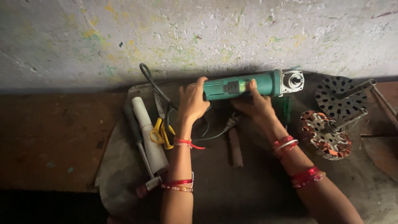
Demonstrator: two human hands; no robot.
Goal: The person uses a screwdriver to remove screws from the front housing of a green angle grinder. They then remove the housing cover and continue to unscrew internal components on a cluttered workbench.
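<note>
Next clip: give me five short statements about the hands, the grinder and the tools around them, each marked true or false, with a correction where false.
1. Both hands are on the grinder. True: the left hand grips its rear end and the right hand its middle.
2. The grinder body is red. False: it is teal green with a grey metal head.
3. The scissors have yellow handles. True.
4. The scissors lie to the right of the right hand. False: they lie left of the left hand, beside a white roll.
5. The copper-wound stator is in the left hand. False: it rests on the bench, right of the right forearm, with a dark slotted disc behind it.
</note>
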